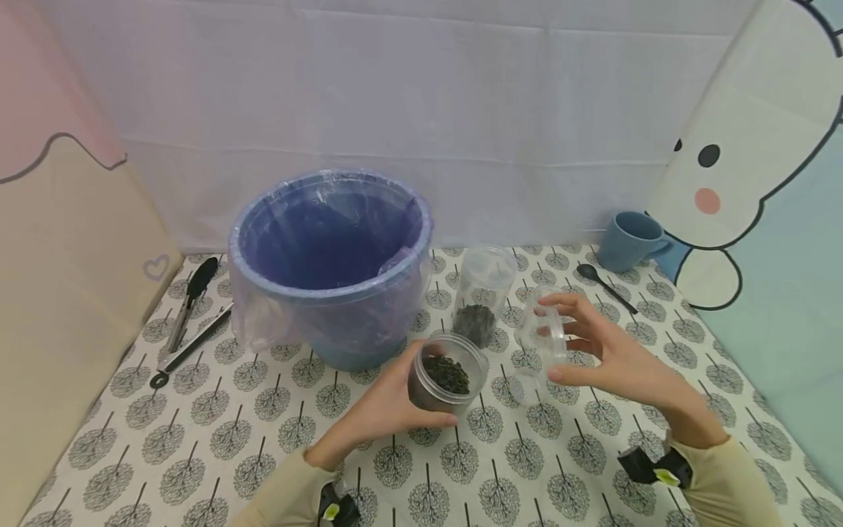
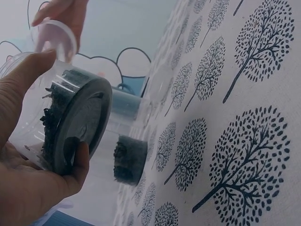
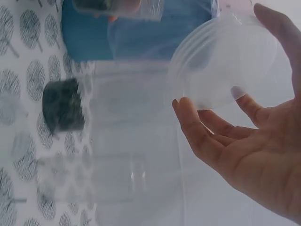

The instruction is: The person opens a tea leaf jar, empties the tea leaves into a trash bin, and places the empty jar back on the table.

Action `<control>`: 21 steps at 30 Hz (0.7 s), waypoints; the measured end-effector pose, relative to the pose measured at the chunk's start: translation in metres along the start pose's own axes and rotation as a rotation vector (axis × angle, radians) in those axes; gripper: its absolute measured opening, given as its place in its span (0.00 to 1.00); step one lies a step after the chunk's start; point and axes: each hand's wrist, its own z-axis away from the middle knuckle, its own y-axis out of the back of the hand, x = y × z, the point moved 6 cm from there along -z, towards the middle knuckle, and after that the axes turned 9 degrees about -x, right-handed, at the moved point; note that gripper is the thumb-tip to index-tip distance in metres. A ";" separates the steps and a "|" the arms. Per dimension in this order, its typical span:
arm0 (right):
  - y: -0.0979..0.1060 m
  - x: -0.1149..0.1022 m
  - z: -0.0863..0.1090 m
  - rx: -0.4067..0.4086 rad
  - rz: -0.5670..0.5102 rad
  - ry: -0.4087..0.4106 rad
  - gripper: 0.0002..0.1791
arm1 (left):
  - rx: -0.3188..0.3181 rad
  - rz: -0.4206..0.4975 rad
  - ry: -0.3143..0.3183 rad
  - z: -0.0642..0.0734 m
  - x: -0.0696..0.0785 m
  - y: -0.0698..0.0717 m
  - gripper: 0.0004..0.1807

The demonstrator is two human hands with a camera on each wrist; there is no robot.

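Observation:
My left hand point(image 1: 388, 399) grips a clear jar point(image 2: 77, 115) of dark dried leaves point(image 1: 446, 373) around its side. The jar is uncovered and tilted, its mouth facing up toward the head camera. In my right hand point(image 1: 612, 355) a clear round lid point(image 3: 221, 63) is pinched at its rim between thumb and fingers. Beneath the lid stands an empty clear jar point(image 3: 89, 179), partly covered by the lid and fingers in the head view. Behind my left hand, a taller clear jar point(image 1: 486, 285) has dark leaves point(image 3: 63, 106) in its bottom.
A blue bin point(image 1: 349, 293) lined with a translucent bag stands left of the jars. Tongs point(image 1: 191, 315) with black tips lie at the far left. A dark spoon point(image 1: 606, 285) and a blue mug point(image 1: 628, 241) sit at the back right. A tree-print cloth point(image 1: 296, 468) covers the table.

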 end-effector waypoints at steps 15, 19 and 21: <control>0.023 0.083 0.043 0.063 -0.032 -0.091 0.39 | 0.030 -0.059 0.009 0.004 0.004 0.005 0.54; 0.022 0.104 0.046 0.077 -0.028 -0.195 0.40 | 0.030 -0.057 -0.002 0.005 0.005 0.005 0.54; 0.021 0.112 0.047 0.069 -0.035 -0.231 0.43 | 0.033 -0.055 0.001 0.005 0.004 0.005 0.54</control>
